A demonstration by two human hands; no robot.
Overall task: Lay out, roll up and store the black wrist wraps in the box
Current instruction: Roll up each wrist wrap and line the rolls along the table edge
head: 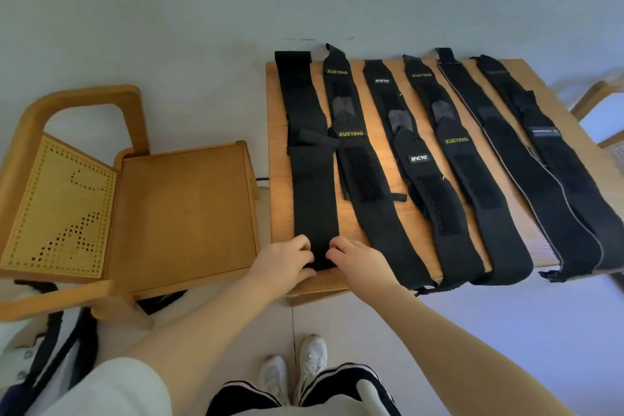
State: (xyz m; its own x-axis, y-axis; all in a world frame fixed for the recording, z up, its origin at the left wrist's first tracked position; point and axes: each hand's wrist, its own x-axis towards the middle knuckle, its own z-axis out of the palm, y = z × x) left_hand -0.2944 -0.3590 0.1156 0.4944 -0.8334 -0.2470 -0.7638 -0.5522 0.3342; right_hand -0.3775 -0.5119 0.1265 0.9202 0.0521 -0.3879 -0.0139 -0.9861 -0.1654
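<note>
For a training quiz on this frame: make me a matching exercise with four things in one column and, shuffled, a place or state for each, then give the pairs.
Things:
1. leftmost wrap
2. second wrap from the left
3. wooden chair
4. white shoes

Places or states:
A. on the floor, below the hands
B. left of the table
C. near end pinched by left hand and right hand
D. shows green XUEYING lettering

Pairs: 1-C, 2-D, 3-B, 4-A

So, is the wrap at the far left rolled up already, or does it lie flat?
Mostly flat: the leftmost wrap stretches along the table. Left hand and right hand pinch its near end.
</note>
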